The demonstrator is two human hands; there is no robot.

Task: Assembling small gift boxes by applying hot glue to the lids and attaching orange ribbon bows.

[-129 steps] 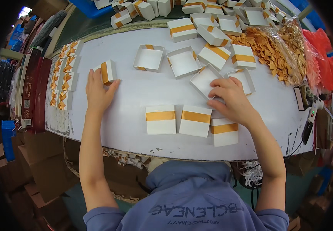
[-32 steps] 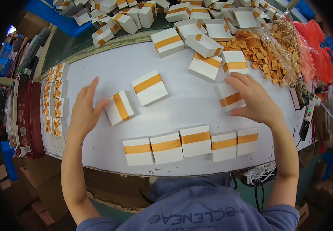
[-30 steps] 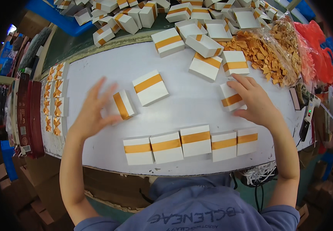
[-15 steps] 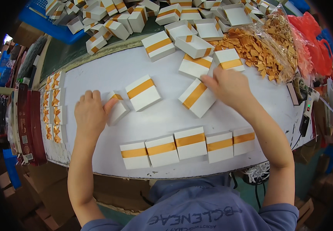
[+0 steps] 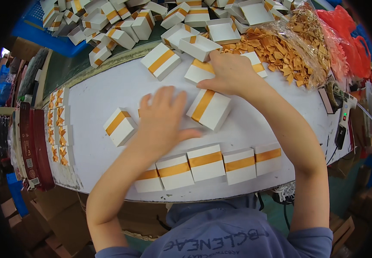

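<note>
I count four banded boxes [image 5: 207, 162] lined up nearest me. Left hand [image 5: 162, 122] lies spread, probably covering one; right hand [image 5: 229, 73] presses flat on another [image 5: 199, 71], pile [image 5: 121, 26] beyond untouched.

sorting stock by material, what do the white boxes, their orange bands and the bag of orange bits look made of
White boxes: likely matte paperboard, with crisp folded edges and no shine. Orange bands: probably satin ribbon, flat with a slight sheen. Bag: clear glossy plastic film, wrinkled with glare; the orange pieces inside look like ribbon bows, though I can't be sure.

White worktable [image 5: 280, 124]; cardboard cartons [image 5: 61, 215] on floor beneath.
</note>
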